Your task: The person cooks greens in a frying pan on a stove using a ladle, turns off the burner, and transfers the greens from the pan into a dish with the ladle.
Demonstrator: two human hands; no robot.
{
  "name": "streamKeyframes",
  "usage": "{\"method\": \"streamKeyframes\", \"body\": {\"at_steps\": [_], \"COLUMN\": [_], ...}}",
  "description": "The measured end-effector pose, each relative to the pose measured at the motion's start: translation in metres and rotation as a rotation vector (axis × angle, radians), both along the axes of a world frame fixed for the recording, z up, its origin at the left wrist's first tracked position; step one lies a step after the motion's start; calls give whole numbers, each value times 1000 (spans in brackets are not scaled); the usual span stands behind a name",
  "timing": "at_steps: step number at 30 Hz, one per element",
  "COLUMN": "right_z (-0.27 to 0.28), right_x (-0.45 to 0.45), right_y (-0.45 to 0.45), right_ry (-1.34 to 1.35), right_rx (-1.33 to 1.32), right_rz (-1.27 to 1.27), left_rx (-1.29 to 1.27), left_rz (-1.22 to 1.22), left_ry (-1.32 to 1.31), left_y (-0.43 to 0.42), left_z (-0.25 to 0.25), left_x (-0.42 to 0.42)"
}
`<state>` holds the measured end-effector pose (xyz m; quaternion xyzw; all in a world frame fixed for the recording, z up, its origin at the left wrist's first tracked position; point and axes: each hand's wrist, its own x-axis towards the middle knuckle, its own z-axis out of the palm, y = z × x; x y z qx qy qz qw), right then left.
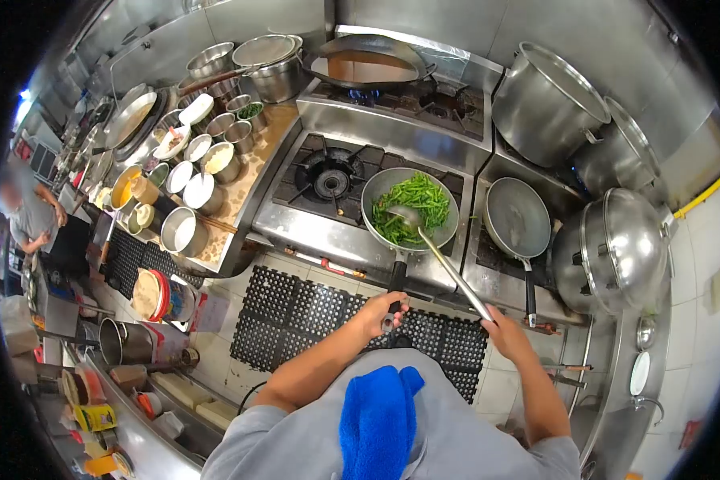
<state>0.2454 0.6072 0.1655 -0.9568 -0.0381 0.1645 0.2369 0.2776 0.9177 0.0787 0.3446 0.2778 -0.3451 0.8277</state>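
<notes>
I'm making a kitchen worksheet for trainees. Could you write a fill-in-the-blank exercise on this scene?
1. The right hand holds a ladle whose head sits among ____ vegetables.
2. The ____ hand grips the handle of the pan.
3. The towel on the person's shirt is ____.
4. A second pan stands to the ____ of the vegetables.
Missing words: green; left; blue; right.

Bright, fairly even white light on your stove (328, 254); glints off the steel dome (638, 252). Bluish glare (25, 102) beyond the bench's (280, 132) left edge, shade under its front edge. Your greens (414, 196) crisp; distant person (42, 214) blurred at the head. Fisheye bows your walls (428, 20); corners black.
</notes>
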Motion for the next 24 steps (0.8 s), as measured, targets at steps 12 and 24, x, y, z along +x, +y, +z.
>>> {"method": "streamKeyframes", "body": {"at_steps": [12,24], "right_z": [-3,4], "right_x": [31,10], "right_y": [13,-19], "right_ry": [-19,48], "right_rx": [-176,75], "right_rz": [-31,-41], "left_rx": [-11,-24], "left_rz": [42,-24], "left_ry": [27,-25], "left_y": [6,13], "left_z": [8,1], "left_x": [2,2]}}
